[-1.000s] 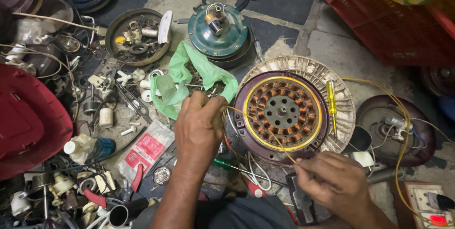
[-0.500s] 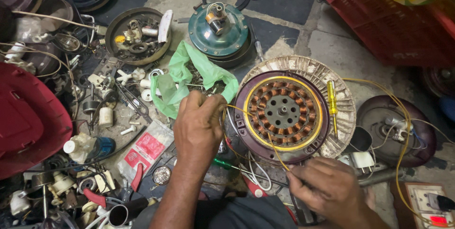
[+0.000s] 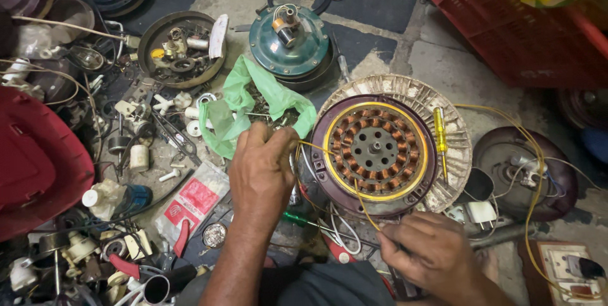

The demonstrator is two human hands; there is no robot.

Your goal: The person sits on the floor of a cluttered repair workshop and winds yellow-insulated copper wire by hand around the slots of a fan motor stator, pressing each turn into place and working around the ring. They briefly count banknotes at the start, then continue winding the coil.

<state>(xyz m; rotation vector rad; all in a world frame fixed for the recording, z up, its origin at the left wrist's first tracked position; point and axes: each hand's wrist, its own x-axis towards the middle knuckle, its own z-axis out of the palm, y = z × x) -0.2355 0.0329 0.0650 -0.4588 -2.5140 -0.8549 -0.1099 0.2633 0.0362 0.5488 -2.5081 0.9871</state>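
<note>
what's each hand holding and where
Right hand pinches the yellow wire at its lower end; left hand grips its upper end by the motor stator.

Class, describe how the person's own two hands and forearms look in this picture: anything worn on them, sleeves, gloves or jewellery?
Both are bare. The left hand has no glove, ring or watch, and its forearm shows no sleeve down to the picture's lower edge. The right hand is also ungloved and without visible rings; only a little of its wrist shows, with no sleeve or band there.

A round fan motor stator (image 3: 375, 149) with copper coils lies flat, yellow wire (image 3: 354, 195) looping its rim.
</note>
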